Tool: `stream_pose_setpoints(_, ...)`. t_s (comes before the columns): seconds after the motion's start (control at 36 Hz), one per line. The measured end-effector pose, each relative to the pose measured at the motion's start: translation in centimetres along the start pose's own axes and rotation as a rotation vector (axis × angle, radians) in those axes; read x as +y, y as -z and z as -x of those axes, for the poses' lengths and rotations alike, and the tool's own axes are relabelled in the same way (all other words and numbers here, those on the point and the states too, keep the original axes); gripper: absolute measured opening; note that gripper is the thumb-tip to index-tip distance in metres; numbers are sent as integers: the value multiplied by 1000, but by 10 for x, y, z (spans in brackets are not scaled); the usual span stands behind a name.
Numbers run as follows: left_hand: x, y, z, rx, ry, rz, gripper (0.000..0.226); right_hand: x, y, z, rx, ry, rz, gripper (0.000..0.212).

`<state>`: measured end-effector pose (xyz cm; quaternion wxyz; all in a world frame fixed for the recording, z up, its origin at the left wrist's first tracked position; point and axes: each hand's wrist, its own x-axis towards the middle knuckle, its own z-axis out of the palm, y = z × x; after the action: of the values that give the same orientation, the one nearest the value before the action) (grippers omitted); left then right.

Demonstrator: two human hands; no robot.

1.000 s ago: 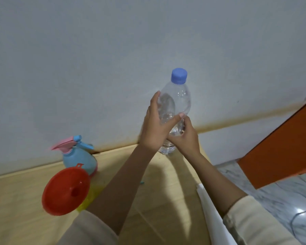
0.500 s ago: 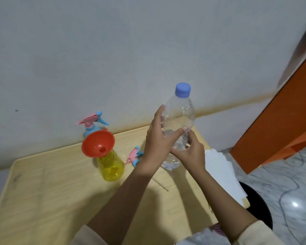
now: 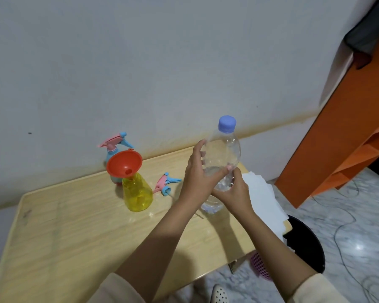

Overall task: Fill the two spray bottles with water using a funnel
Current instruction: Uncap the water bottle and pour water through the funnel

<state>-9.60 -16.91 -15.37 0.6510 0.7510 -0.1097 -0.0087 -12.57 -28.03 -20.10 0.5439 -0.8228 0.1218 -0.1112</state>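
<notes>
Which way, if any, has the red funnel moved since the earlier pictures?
No. The red funnel still sits in the yellow bottle, just in front of the blue spray bottle; only the camera shifted.

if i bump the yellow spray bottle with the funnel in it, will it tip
Probably easily. The yellow spray bottle looks empty, so likely light, and the wide red funnel in its neck sits tilted, making it top-heavy. Its broad base should help somewhat.

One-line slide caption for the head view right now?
Both hands, left hand and right hand, grip capped water bottle; funnel sits in yellow spray bottle.
</notes>
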Motion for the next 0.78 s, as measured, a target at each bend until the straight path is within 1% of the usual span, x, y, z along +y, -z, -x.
stream_pose_setpoints(0.08, 7, 6, -2, -58, 5, -107, 96, -11, 7, -3, -57, 20, -49, 78)
stream_pose_setpoints(0.14, 16, 11, -8, -87, -19, -154, 99, -21, 13, -10, -67, 56, -94, 90)
stream_pose_setpoints(0.19, 31, 16, -16, -110, -56, -115, 90, -32, 18, -18, -85, 105, -155, 101)
stream_pose_setpoints(0.25, 49, 19, -25, -150, -118, -46, 75, -42, 22, -25, -118, 138, -178, 113)
stream_pose_setpoints(0.28, 57, 20, -29, -182, -145, -36, 68, -46, 23, -27, -135, 149, -181, 116)
stream_pose_setpoints(0.36, 75, 22, -39, -290, -188, -107, 50, -49, 26, -32, -133, 168, -166, 108)
stream_pose_setpoints(0.42, 78, 22, -43, -294, -208, -151, 42, -47, 26, -32, -101, 174, -170, 102)
stream_pose_setpoints(0.5, 76, 17, -41, -190, -244, -172, 33, -48, 19, -30, -35, 177, -174, 97)
stream_pose_setpoints(0.61, 73, -3, -30, 72, -301, -227, 29, -53, 0, -21, 92, 165, -177, 97)
stream_pose_setpoints(0.69, 73, -18, -22, 245, -275, -182, 29, -54, -7, -16, 134, 175, -203, 85)
stream_pose_setpoints(0.75, 76, -19, -23, 274, -246, -116, 29, -54, -5, -16, 127, 180, -209, 89)
stream_pose_setpoints(0.78, 76, -17, -26, 254, -242, -110, 29, -53, -2, -17, 113, 179, -209, 94)
